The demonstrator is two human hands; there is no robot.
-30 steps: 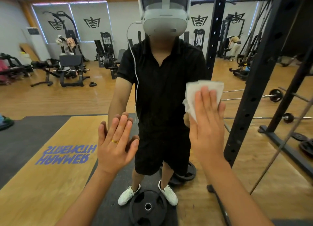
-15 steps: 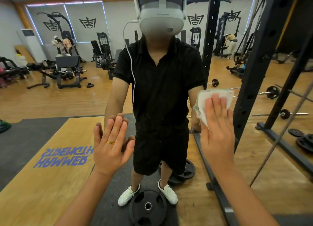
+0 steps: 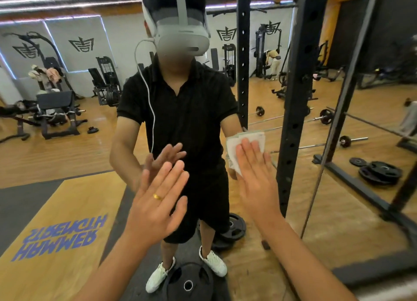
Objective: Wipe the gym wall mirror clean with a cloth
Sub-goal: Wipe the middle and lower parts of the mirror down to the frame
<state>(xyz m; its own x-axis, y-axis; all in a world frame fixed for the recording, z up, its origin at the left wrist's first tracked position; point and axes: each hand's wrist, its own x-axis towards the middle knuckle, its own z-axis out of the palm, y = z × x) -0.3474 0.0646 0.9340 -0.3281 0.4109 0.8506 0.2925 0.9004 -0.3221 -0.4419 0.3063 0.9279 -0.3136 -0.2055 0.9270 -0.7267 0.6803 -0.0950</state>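
While the mirror (image 3: 74,156) fills nearly the whole head view, a black perforated upright (image 3: 293,120) serves as the fixed mark for these notes. Right hand (image 3: 257,178): just left of the upright as seen, palm flat to the glass, fingers straight and close together, pressing a white cloth (image 3: 244,140) against the mirror. Cloth is folded or bunched; its top edge and left side show past the fingertips, and the rest is hidden under the palm. It sits about halfway up the upright, not touching it. Left hand (image 3: 158,203): farther left of the upright, raised with palm toward the glass, fingers straight and a little spread, holding nothing. A gold ring (image 3: 157,196) sits on one finger. Its reflection shows just above and behind the fingers; cannot tell whether the fingertips meet the glass. Between the two hands the glass gives back the person in a black shirt and shorts, with a grey headset (image 3: 182,40) and a white cable hanging from it. Low and left of the upright, a black weight plate (image 3: 187,283) lies by the white shoes. Right of the upright, more plates (image 3: 381,173) are stacked on the wood floor, and barbells lie beyond them.
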